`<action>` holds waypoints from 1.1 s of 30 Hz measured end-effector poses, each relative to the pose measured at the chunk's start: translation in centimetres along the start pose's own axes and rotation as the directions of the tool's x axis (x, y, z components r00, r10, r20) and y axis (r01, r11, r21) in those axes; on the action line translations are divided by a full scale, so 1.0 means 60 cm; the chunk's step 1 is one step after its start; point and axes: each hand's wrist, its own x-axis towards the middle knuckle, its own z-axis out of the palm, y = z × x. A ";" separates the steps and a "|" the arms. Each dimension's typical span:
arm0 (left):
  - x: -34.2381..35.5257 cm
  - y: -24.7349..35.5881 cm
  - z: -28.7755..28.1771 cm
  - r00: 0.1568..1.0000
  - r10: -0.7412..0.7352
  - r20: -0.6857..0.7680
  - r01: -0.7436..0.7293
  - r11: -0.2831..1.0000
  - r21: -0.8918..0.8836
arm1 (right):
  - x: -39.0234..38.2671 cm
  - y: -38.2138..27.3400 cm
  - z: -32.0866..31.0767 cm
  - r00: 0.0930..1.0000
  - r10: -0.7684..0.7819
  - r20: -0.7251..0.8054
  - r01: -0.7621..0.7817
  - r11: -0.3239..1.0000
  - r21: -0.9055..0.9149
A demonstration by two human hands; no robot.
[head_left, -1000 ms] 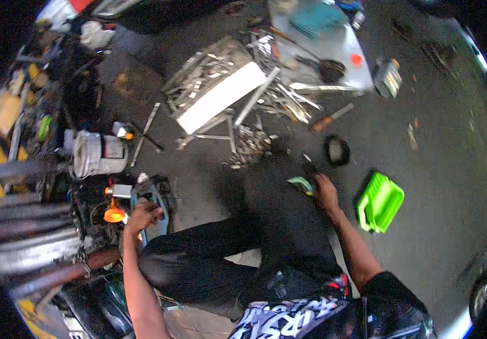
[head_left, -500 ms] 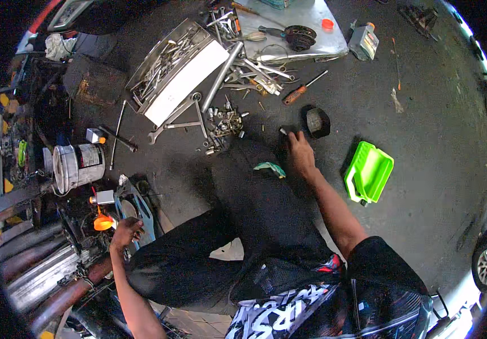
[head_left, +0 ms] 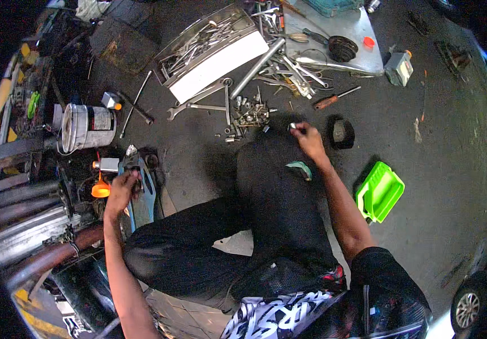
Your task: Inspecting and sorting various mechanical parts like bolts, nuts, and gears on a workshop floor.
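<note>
Between the thumb and fingers of my right hand (head_left: 311, 144) is a small shiny metal socket (head_left: 292, 126), held just beyond my bent knee. A pile of loose sockets (head_left: 250, 113) lies on the floor to its left, and a black ring-shaped part (head_left: 342, 133) stands to its right. At the left, my left hand (head_left: 121, 191) is over a long blue metal frame (head_left: 141, 208), its fingers curled. Something dark shows at those fingertips, but I cannot make out what it is.
A metal toolbox (head_left: 221, 68) full of wrenches lies ahead, near more spanners and a screwdriver (head_left: 327, 102). At left are a white bucket (head_left: 93, 129), an orange funnel (head_left: 100, 189) and machinery. A green tray (head_left: 384, 189) sits at right.
The view has shifted, so the floor things appear further right. My right hand has drawn the socket left, away from the black ring. My left hand has moved forward along the blue frame.
</note>
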 end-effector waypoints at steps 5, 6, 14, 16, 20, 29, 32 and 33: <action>-0.003 0.132 0.010 0.992 0.078 -0.095 -0.114 0.874 -0.473 | -0.033 -0.263 0.019 0.868 -0.349 0.353 0.298 0.935 0.193; -0.002 0.153 0.020 0.990 0.128 -0.063 -0.140 0.793 -0.593 | -0.061 -0.318 0.042 0.816 -0.473 0.333 0.422 0.880 0.216; 0.014 0.171 0.075 0.974 -0.133 -0.182 -0.060 0.625 -0.779 | -0.205 -0.510 0.147 0.610 -0.762 0.216 0.740 0.646 0.188; 0.004 0.149 0.040 0.988 -0.145 -0.061 0.051 0.663 -0.747 | -0.207 -0.465 0.147 0.540 -0.839 0.075 0.771 0.528 0.356; -0.032 0.092 -0.031 0.975 -0.205 -0.080 0.108 0.764 -0.636 | -0.118 -0.267 0.072 0.598 -0.797 0.086 0.801 0.597 -0.044; 0.028 -0.049 -0.045 0.900 -0.362 -0.241 0.139 0.764 -0.631 | 0.028 0.196 -0.145 0.956 -0.081 -0.282 -0.082 0.849 -0.522; 0.042 -0.054 -0.052 0.901 -0.351 -0.256 0.114 0.760 -0.640 | 0.043 0.204 -0.121 0.994 -0.016 -0.104 -0.035 0.882 -0.470; 0.045 -0.053 -0.049 0.915 -0.320 -0.246 0.126 0.805 -0.580 | 0.041 0.190 -0.104 0.988 -0.135 -0.069 0.088 0.881 -0.464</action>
